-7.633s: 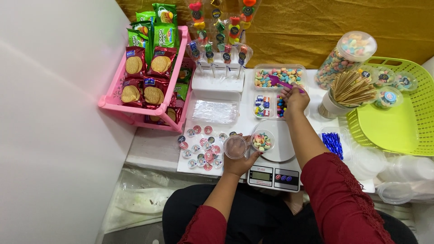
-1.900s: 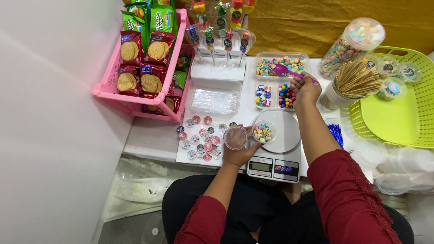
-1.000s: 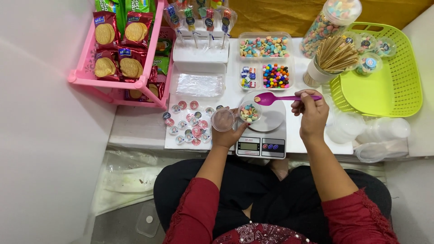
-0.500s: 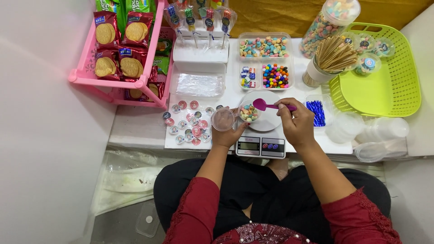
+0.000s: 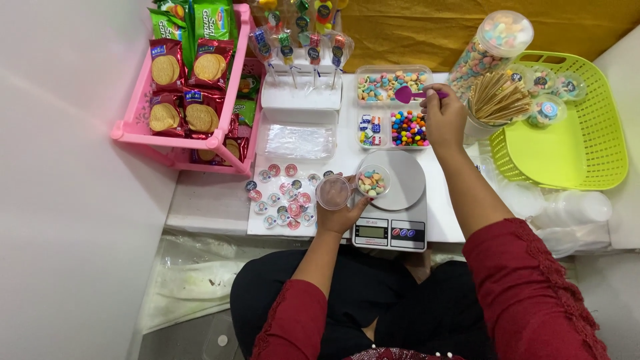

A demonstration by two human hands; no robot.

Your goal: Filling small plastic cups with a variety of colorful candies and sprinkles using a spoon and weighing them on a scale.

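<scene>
At frame centre, the left hand (image 5: pixel 340 215) grips a lid (image 5: pixel 333 192) beside the cup (image 5: pixel 372 182) at the scale (image 5: pixel 393 207) plate's left edge. Upper centre, the right hand (image 5: pixel 445 120) pinches a spoon (image 5: pixel 412 95) over the tray (image 5: pixel 391 83); fingertips hidden.

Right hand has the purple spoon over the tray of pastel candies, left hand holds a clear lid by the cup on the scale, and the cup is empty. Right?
Not quite: the cup on the scale is not empty; the head view shows pastel candies in it. The rest holds: right hand with the purple spoon over the pastel candy tray, left hand holding the clear lid.
</scene>
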